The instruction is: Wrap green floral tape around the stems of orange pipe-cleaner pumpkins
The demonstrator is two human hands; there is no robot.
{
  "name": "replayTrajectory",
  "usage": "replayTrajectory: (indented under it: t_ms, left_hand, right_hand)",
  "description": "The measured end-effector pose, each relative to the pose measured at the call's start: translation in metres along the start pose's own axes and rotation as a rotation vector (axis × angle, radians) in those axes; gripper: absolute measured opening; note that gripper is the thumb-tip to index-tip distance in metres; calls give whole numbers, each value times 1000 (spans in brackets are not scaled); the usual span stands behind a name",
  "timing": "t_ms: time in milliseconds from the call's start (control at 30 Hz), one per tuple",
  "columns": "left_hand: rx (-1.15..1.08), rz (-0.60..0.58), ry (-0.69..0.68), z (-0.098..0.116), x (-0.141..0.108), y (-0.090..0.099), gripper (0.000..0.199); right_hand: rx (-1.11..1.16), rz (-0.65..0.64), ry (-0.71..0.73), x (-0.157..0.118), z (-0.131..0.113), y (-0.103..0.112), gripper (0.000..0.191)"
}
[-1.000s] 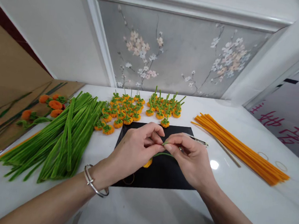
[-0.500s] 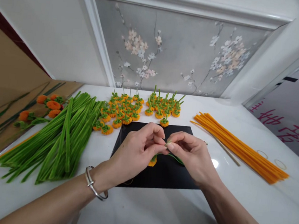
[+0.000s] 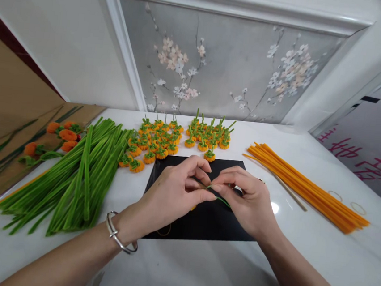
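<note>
Over a black mat [image 3: 202,229], my two hands meet with their fingertips close together. My right hand [image 3: 244,197] is closed, pinching a thin green pipe cleaner [image 3: 222,202] whose loose end trails below the fingers. My left hand [image 3: 177,189] is also closed, with thumb and fingers on the same green strand at the fingertips. A bit of a small orange pumpkin [image 3: 193,207] peeks out under my left thumb; the rest of it is hidden, and I cannot tell whether it is held or lying on the mat.
Green pipe cleaners [image 3: 82,182] lie heaped at left, orange pipe cleaners [image 3: 307,186] at right beside a thin stick [image 3: 291,197]. Several orange pumpkins with green tops [image 3: 157,140] stand behind the mat. Orange flowers [image 3: 67,134] lie far left. Rubber bands [image 3: 357,207] rest near the orange bundle.
My right fingers have shifted slightly to the left, and the green strand shows more between the fingertips. Less of the orange pumpkin shows beneath my left hand.
</note>
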State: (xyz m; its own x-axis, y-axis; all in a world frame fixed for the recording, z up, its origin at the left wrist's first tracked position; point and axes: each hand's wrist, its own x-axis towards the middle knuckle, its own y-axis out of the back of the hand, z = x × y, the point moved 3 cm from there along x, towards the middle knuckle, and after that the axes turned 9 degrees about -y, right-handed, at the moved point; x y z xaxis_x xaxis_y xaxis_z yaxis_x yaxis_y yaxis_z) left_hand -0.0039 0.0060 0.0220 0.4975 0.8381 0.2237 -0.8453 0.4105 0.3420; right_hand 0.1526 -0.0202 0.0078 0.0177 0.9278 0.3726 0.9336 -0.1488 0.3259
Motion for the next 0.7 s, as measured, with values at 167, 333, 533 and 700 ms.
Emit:
replayTrajectory:
  t_ms: [167,333,533,700]
  left_hand:
    - [-26,-36,62,4,1,1,28]
    - [-197,-215,116,5,3,3,39]
    - [-393,-408,159,3,2,3,40]
    - [-492,-487,179,-1,1,-1,33]
  right_hand:
    - [-98,-18,125,-2,-5,1,13]
    - [-29,-120,205,-1,-5,2,13]
    - [118,-241,201,0,-3,1,13]
    - [290,-271,101,-2,2,-3,9]
